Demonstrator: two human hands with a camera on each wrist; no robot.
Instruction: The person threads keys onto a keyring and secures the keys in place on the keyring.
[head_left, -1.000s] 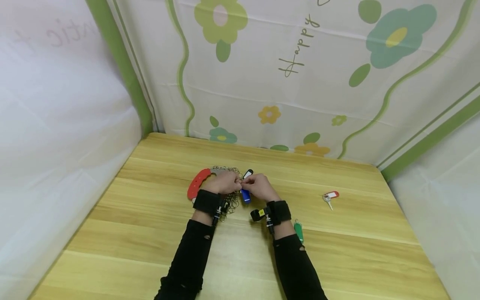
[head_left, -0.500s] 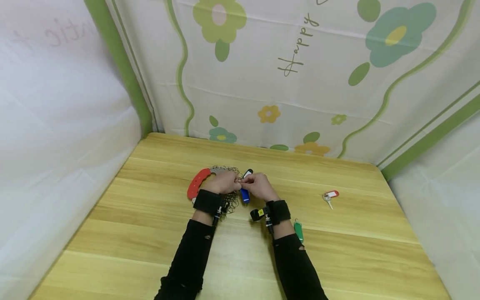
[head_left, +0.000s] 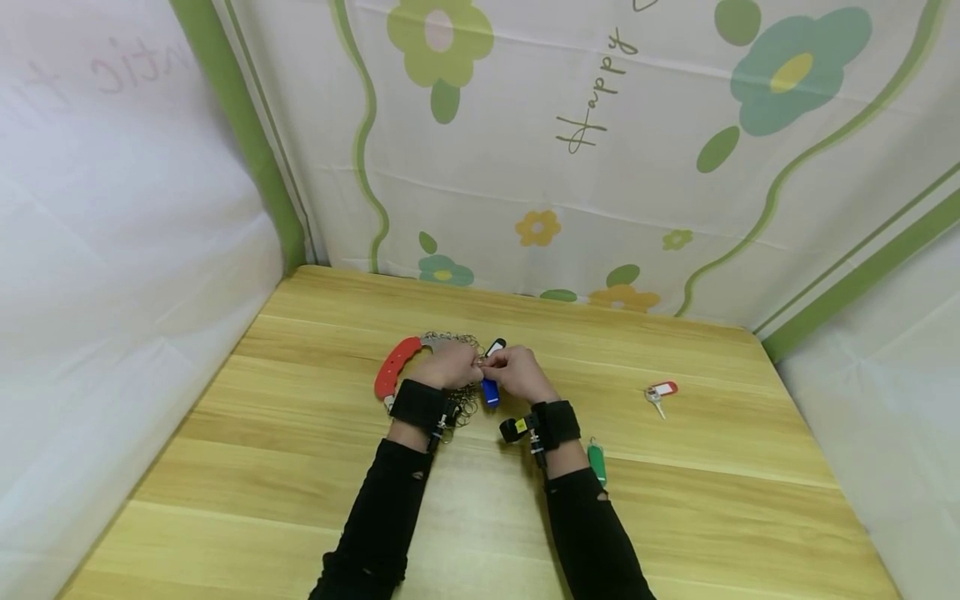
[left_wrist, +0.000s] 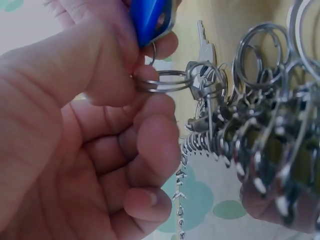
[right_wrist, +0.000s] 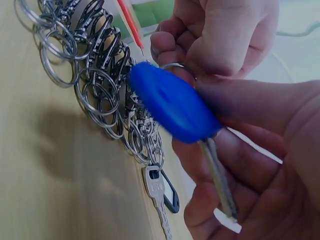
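My left hand (head_left: pixel 452 365) pinches a metal split key ring (left_wrist: pixel 165 86) between thumb and fingers. That ring hangs from a clip in a row of clips and rings (right_wrist: pixel 100 75) on a big hoop with a red handle (head_left: pixel 396 367). Right against it, my right hand (head_left: pixel 519 375) holds a blue key tag (right_wrist: pixel 170 105) by its ring end, and a key (right_wrist: pixel 219 175) hangs with the tag. The tag's small wire ring (right_wrist: pixel 175 65) runs up to the left fingertips. Fingers hide where the two rings meet.
A black-edged key tag (head_left: pixel 495 348) with a silver key (right_wrist: pixel 157 195) hangs from a neighbouring ring. On the wooden table, a red tag with a key (head_left: pixel 660 395) lies to the right, and a green tag (head_left: pixel 597 462) lies beside the right forearm. Fabric walls enclose the table.
The left wrist has turned and shifted slightly to the right. Both hands stay together at the same spot, and the blue tag barely moves.
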